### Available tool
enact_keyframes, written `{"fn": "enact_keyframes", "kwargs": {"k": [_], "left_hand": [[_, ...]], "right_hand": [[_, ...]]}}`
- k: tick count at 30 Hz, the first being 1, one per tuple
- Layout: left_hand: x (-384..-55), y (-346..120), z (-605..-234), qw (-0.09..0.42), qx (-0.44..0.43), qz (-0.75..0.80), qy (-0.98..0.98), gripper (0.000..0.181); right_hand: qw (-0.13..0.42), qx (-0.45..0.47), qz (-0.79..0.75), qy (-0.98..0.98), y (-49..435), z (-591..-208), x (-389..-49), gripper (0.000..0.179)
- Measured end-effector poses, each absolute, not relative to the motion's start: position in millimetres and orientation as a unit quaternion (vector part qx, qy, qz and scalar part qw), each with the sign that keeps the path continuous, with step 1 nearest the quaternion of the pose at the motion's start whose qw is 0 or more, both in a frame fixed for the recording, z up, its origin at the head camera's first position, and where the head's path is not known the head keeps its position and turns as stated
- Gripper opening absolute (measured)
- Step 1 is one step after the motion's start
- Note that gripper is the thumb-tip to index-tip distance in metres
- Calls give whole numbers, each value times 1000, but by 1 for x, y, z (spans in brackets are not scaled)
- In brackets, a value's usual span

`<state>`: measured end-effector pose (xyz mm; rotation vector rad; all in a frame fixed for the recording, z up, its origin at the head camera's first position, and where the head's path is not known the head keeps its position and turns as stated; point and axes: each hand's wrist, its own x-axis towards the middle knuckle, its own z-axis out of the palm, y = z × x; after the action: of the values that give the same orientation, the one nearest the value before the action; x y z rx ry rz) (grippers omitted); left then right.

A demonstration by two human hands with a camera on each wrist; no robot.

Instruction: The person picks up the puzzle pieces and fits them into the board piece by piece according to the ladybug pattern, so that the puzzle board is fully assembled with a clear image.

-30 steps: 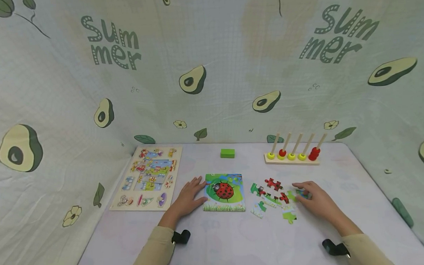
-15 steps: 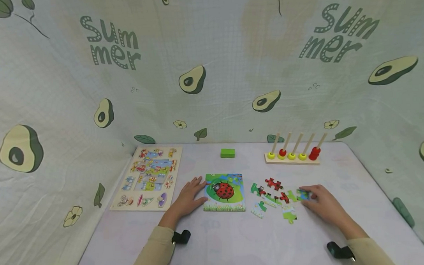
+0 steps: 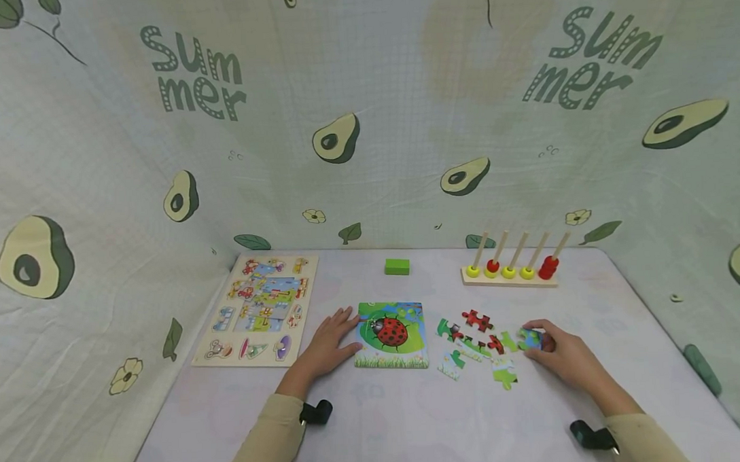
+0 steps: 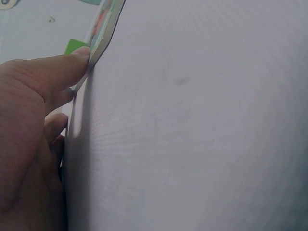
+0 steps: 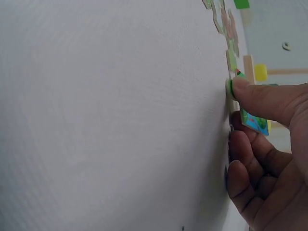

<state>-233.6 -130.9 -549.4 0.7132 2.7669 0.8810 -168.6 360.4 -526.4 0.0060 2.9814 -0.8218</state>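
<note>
My left hand [image 3: 327,342] rests on the table at the left side of a square ladybug puzzle board [image 3: 391,360], fingertips and thumb touching its edge. In the left wrist view the thumb [image 4: 67,70] lies against the board's thin edge. My right hand [image 3: 567,353] pinches a blue-and-green puzzle piece [image 3: 530,339] between thumb and fingers, at the right end of the loose pieces. The right wrist view shows this piece [image 5: 260,124] tilted, its near end under the thumb. Loose jigsaw pieces, among them a red one [image 3: 478,321] and a light-green one [image 3: 505,374], lie between board and right hand.
A wooden picture puzzle board [image 3: 256,357] lies at the left. Towards the back sit a green block [image 3: 397,267] and a peg stand [image 3: 509,282] with yellow and red beads. A patterned cloth [image 3: 395,87] hangs behind the table.
My right hand has shifted slightly right, off the light-green pieces, and the blue-and-green piece in its fingers is now tilted up. The left hand and ladybug board stay in place.
</note>
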Motion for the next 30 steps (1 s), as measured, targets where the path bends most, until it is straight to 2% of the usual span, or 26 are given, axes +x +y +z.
{"fn": "enact_keyframes", "kwargs": {"k": [11,22,30], "left_hand": [[-233,-131,-548,75,238,292,923,64],[-234,-131,-549,74,239,282,926,64],[-234,-131,-550,76,238,284,926,64]], "right_hand": [[18,12,-283,959,359,-524,-164,40],[-27,-20,-329,944,350,-520,-169,36],[-18,-19,-356,934,329,-518,-180,38]]}}
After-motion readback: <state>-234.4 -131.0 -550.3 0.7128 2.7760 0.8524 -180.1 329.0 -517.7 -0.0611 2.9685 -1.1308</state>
